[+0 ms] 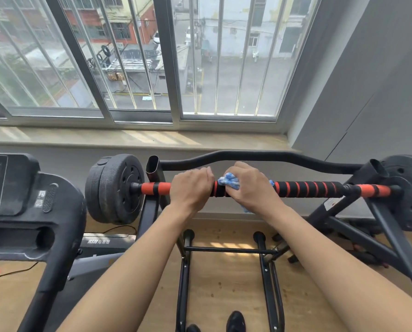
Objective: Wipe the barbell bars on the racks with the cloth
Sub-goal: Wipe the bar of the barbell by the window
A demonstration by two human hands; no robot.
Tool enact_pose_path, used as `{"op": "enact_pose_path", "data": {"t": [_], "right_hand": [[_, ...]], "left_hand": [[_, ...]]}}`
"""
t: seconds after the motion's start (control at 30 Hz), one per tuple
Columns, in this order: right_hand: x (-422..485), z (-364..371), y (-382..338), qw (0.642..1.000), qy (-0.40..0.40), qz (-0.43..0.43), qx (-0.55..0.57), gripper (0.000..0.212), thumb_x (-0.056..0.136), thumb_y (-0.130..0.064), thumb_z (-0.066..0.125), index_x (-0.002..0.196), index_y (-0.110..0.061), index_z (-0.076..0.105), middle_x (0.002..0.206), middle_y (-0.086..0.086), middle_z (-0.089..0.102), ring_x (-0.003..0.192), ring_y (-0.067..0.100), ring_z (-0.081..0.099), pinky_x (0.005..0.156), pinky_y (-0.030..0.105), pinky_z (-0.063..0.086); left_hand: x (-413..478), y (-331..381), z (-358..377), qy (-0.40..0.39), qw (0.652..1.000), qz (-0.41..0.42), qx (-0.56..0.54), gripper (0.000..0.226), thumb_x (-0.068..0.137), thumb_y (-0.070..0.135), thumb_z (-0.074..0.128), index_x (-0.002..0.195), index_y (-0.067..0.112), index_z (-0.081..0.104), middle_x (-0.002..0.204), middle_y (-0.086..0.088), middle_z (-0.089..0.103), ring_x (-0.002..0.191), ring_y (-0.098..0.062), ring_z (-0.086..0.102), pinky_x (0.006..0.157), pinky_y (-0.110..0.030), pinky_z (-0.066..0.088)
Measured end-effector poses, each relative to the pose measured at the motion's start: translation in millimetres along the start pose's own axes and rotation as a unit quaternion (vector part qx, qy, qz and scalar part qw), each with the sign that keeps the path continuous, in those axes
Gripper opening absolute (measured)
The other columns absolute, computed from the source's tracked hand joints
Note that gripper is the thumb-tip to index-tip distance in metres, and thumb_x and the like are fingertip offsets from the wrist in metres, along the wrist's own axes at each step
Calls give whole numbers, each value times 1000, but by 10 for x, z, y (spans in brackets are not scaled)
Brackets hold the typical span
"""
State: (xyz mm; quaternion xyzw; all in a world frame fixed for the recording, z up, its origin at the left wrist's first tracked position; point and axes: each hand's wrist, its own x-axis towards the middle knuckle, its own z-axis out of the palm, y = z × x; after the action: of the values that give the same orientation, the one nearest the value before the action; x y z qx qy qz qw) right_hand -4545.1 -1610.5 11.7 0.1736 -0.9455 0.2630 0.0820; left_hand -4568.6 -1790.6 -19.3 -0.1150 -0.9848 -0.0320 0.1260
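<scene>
Black-and-orange foam-wrapped barbell bar (308, 189) lies across the black metal rack (152, 168), black weight plates (115, 188) on each end. My left hand (190, 188) grips the bar bare. My right hand (250, 185) clamps the blue-white cloth (230, 180) around it. Black treadmill (32, 212) stands left.

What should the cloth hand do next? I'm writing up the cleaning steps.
Probably slide the right hand, wrapped with the cloth around the bar, toward the right weight plate: that striped stretch lies bare, while the left hand steadies the bar.
</scene>
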Motion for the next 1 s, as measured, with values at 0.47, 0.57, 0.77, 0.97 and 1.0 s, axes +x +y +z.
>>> {"op": "enact_pose_path", "data": {"t": [0.47,0.57,0.77,0.97,1.0], "right_hand": [[50,-81,106,999,-31,0,38,9,85,-29,68,89,-21,67,83,-8,60,77,11,58,70,40,53],[27,-25,51,1000,-12,17,13,11,86,-32,66,88,-21,65,84,-7,58,75,13,57,69,39,53],[-94,-49,7,999,-33,-14,11,11,88,-24,69,97,-18,69,89,-6,57,78,13,57,69,31,51],[-90,-93,61,997,-53,-27,48,10,86,-26,70,93,-19,70,88,-9,59,78,9,59,68,29,52],[-57,-86,71,998,-42,-16,51,11,85,-29,67,90,-20,69,86,-8,60,77,11,59,69,34,53]], "left_hand": [[48,67,-145,-75,989,-113,-66,56,108,44,30,87,14,71,79,-10,73,76,-34,71,69,-39,49],[-181,93,-37,-5,999,-49,-20,52,107,44,31,75,19,63,70,-6,69,61,-32,66,55,-35,40],[80,14,-83,-130,986,-74,-79,59,107,45,23,88,12,68,85,-10,74,79,-32,70,80,-41,53],[201,6,-180,-219,959,-116,-141,60,107,52,24,86,13,64,59,-4,72,57,-20,72,78,-33,57],[159,49,-160,-164,971,-125,-120,62,108,53,25,86,12,66,66,-5,73,65,-24,73,75,-33,53]]}}
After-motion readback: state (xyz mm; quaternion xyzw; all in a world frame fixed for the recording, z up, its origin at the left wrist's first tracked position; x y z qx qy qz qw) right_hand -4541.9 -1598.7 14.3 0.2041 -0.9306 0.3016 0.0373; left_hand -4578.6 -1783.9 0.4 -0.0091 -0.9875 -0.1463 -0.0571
